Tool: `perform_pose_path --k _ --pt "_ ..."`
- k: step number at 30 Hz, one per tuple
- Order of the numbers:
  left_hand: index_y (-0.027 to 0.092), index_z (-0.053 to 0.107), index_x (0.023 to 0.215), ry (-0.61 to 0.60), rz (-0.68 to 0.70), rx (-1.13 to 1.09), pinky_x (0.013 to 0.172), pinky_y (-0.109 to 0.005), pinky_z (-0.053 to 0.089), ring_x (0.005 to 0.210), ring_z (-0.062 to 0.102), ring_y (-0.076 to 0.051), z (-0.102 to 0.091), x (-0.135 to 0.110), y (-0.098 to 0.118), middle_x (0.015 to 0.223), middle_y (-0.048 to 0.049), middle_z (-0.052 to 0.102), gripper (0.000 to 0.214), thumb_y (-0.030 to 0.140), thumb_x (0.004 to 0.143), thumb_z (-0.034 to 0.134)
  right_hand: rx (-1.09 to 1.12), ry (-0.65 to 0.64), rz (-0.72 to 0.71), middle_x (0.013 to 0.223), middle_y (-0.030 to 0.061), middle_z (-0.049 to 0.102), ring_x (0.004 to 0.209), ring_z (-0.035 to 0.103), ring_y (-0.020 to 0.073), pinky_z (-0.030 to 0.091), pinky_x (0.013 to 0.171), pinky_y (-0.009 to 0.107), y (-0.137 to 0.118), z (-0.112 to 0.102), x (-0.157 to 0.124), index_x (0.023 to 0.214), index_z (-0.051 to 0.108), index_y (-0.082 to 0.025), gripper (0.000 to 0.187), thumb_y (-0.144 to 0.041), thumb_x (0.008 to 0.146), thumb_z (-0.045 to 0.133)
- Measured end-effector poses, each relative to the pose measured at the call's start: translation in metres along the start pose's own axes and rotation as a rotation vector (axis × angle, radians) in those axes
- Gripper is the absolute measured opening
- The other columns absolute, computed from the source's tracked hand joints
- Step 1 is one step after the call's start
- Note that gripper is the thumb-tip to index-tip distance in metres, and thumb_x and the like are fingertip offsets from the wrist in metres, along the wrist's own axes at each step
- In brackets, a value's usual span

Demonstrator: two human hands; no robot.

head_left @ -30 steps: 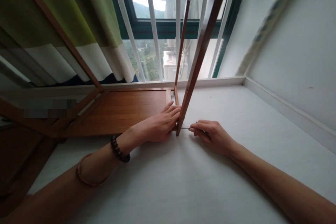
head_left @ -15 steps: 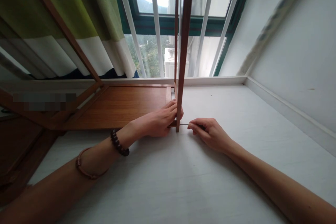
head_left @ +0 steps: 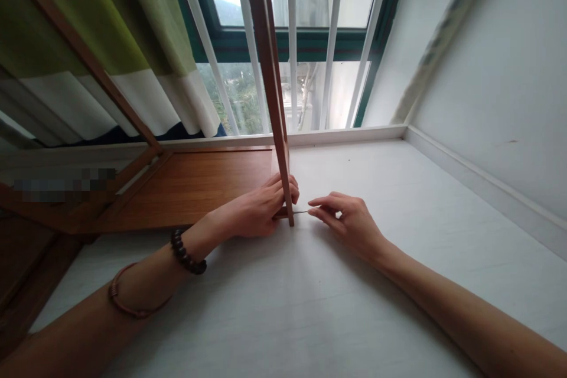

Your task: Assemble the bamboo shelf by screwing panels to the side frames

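White floor (head_left: 283, 319) below, the wooden frame (head_left: 270, 71) has swung leftward, apparently still loose; left hand (head_left: 259, 208) curls round it, right hand (head_left: 348, 221) pinches a thin rod (head_left: 301, 211).

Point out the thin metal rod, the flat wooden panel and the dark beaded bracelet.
Thin metal rod (head_left: 300, 212): head view, middle of its visible length.
Flat wooden panel (head_left: 195, 186): head view, on its broad face.
Dark beaded bracelet (head_left: 180, 252): head view, on its beads.

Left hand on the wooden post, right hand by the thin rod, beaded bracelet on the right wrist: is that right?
Wrong wrist: the head view shows the bracelet on the left wrist. The left hand is on the post, the right hand by the rod.
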State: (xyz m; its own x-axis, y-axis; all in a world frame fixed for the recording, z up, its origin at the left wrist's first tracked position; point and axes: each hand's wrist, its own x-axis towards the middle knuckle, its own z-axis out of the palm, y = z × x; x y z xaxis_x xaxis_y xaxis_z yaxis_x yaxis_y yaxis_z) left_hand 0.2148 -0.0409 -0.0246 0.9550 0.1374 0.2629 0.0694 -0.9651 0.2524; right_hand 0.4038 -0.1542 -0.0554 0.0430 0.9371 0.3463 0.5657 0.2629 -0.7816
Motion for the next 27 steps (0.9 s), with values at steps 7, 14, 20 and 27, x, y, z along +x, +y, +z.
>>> perform_pose_path --k 7,14,20,27 --pt "0.019 0.043 0.087 -0.002 -0.011 0.03 0.101 -0.042 0.036 0.106 0.044 -0.022 -0.002 0.001 0.003 0.102 -0.0073 0.049 0.03 -0.001 0.065 0.049 0.586 -0.147 0.561 0.066 0.0037 0.064 0.049 0.055 0.0073 0.048 0.046 0.02 -0.009 -0.003 0.006 0.08 0.067 -0.011 0.03 -0.039 0.069 0.072" --pt "0.019 0.043 0.088 0.008 -0.021 0.051 0.101 -0.041 0.036 0.103 0.046 -0.021 -0.002 0.001 0.003 0.1 -0.0063 0.049 0.032 0.0 0.063 0.05 0.508 -0.453 0.24 0.093 0.0071 0.071 0.086 0.065 0.0164 0.052 0.081 0.032 0.012 -0.025 0.008 0.108 0.067 -0.017 0.041 -0.026 0.069 0.073" --pt "0.019 0.042 0.088 0.008 -0.001 0.105 0.108 -0.044 0.028 0.103 0.045 -0.021 -0.004 0.001 0.005 0.097 -0.0058 0.049 0.03 0.001 0.064 0.049 0.032 -0.351 -0.248 0.092 0.0071 0.07 0.08 0.065 0.0149 0.05 0.074 0.028 0.013 -0.028 0.008 0.108 0.068 -0.021 0.026 -0.024 0.084 0.056" --pt "0.019 0.043 0.088 0.012 -0.009 0.103 0.106 -0.044 0.03 0.103 0.046 -0.021 -0.004 0.001 0.005 0.097 -0.0058 0.05 0.031 0.001 0.064 0.049 -0.047 -0.185 -0.109 0.074 0.0044 0.068 0.067 0.055 0.0135 0.044 0.063 0.025 -0.003 -0.016 0.007 0.077 0.071 -0.018 0.03 -0.035 0.088 0.049"
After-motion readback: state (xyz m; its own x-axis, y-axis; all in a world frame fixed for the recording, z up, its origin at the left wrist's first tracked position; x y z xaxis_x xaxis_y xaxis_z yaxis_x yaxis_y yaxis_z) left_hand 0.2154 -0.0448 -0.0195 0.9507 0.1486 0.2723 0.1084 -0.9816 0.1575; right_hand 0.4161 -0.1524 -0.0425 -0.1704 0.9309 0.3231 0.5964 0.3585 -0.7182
